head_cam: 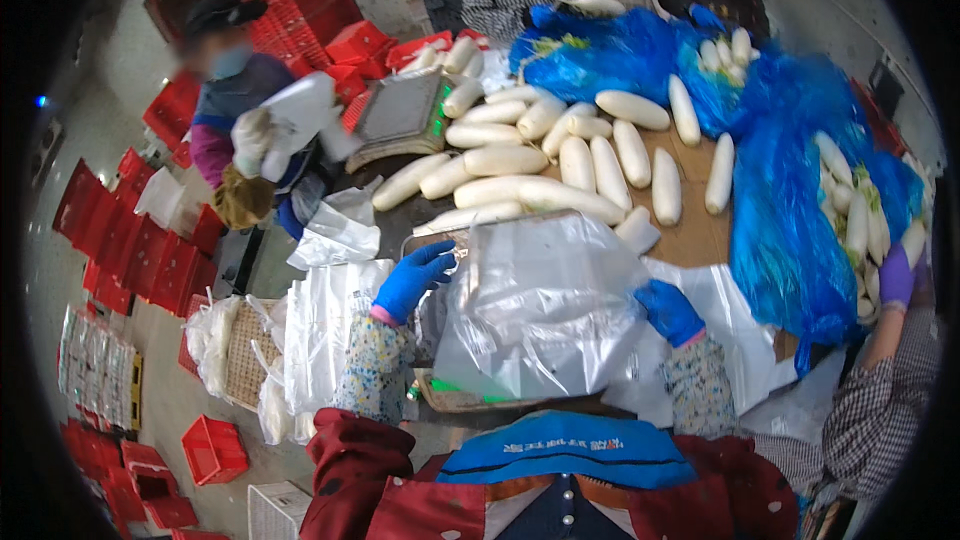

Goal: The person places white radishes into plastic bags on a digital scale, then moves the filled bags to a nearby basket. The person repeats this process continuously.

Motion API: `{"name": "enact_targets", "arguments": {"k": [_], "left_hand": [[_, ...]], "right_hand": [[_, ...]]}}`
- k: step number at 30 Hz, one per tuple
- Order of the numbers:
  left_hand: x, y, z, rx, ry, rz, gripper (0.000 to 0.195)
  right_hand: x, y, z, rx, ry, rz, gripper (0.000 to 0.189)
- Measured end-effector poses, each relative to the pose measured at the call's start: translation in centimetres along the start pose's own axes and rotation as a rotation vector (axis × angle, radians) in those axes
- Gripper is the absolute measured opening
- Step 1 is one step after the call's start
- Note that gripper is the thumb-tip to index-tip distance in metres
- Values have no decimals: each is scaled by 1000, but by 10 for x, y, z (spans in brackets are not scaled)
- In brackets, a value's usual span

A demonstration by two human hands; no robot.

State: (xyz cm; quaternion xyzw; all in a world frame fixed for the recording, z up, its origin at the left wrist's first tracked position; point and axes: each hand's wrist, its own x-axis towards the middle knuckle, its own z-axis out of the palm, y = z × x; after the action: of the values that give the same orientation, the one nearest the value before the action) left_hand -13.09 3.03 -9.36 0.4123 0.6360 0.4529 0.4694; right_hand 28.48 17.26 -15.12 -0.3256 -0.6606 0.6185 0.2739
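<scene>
A large clear plastic bag (pixel 540 307) lies spread over a weighing scale (pixel 480 401), whose rim and green display show at the near edge. My left hand (pixel 416 277), in a blue glove, is raised over the scale's left edge, fingers apart, holding nothing. At the bag's right side, my right hand (pixel 673 311), also blue-gloved, has its fingers curled at the plastic; whether it grips the bag cannot be told. White radishes (pixel 506 160) lie loosely heaped beyond the bag. Left of my left sleeve is a stack of clear plastic bags (pixel 319 330).
Blue plastic sacks (pixel 784 202) with more radishes stand at the right. A co-worker's purple-gloved hand (pixel 896 275) holds a radish there. Another scale (pixel 397 116) is at the back left, beside a person holding a white bag (pixel 300 116). Red crates (pixel 135 240) fill the left floor.
</scene>
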Motion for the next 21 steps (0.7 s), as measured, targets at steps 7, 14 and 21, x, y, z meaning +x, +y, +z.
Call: {"name": "enact_targets", "arguments": {"k": [7, 14, 21], "left_hand": [[-28, 57, 36, -89, -545, 129, 42], [56, 226, -45, -775, 189, 319, 34], [-2, 119, 118, 648, -531, 604, 44]], "right_hand": [[-17, 26, 6, -844, -26, -389, 11], [0, 28, 16, -444, -7, -322, 15], [-20, 23, 27, -24, 92, 9, 22]]}}
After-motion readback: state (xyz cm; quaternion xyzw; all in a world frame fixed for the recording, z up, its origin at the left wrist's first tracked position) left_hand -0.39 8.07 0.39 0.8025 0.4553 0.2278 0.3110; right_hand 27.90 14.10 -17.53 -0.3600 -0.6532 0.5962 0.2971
